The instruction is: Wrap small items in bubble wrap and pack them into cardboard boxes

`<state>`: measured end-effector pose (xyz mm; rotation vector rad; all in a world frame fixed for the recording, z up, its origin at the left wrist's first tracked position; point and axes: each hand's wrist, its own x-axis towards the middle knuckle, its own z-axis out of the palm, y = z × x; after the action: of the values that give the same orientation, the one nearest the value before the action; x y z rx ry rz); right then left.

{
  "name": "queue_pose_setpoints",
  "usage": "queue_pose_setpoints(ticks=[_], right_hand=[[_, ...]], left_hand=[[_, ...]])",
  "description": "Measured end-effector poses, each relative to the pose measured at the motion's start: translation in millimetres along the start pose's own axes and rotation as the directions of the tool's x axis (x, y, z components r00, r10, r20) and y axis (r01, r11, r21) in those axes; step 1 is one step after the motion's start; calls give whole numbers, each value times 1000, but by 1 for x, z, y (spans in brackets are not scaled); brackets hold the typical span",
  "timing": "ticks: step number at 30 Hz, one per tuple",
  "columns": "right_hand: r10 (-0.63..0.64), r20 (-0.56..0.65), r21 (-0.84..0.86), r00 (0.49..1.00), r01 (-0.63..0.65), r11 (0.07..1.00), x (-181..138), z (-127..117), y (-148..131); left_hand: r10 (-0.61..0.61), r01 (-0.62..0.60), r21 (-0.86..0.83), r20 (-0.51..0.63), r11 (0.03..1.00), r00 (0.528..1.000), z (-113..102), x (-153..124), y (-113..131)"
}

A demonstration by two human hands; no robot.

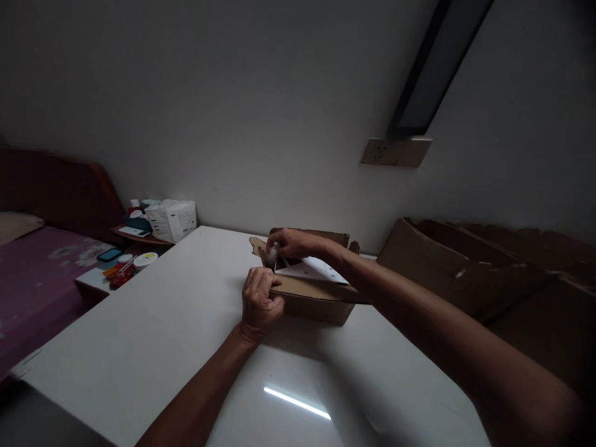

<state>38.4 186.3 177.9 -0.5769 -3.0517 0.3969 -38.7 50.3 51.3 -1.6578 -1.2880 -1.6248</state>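
An open cardboard box [321, 305] stands on the white table near the wall, its flaps raised. My left hand [262, 295] is closed on the box's near left corner, fingers bent over the edge. Over the box's left end, my right hand [287, 242] pinches a small, greyish, see-through object [272, 253]. Blur and dim light hide its exact kind. Inside the box lies a flat white piece [321, 270] with small dark marks, partly covered by my right forearm. The rest of the box's contents is hidden.
Large brown cardboard boxes [433, 267] stand right of the white table [195, 323]. At the left are a bed [41, 279] and a small stand with a white package [172, 220] and several small items. A wall socket plate [395, 153] sits below a dark screen [440, 68].
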Motion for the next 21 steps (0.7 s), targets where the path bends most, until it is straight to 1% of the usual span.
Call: queue_pose_setpoints(ticks=[4,8,11,21], right_hand=[[29,-89,-33,996,-32,999,-7,3,6],[83,-155,-78,984,-96,992,-7,2,11],[113,-161,-100,981,-130,986,-4,2,12],[154,-161,-145,975,-178,973,2,2,5]], left_hand=[[-8,8,14,5,1000,1000,-1,1,-3],[-11,11,16,2,1000,1000,-1,1,-4],[-10,10,12,13,1000,1000,-1,1,-4],[-22,22,14,15,1000,1000,0,0,-4]])
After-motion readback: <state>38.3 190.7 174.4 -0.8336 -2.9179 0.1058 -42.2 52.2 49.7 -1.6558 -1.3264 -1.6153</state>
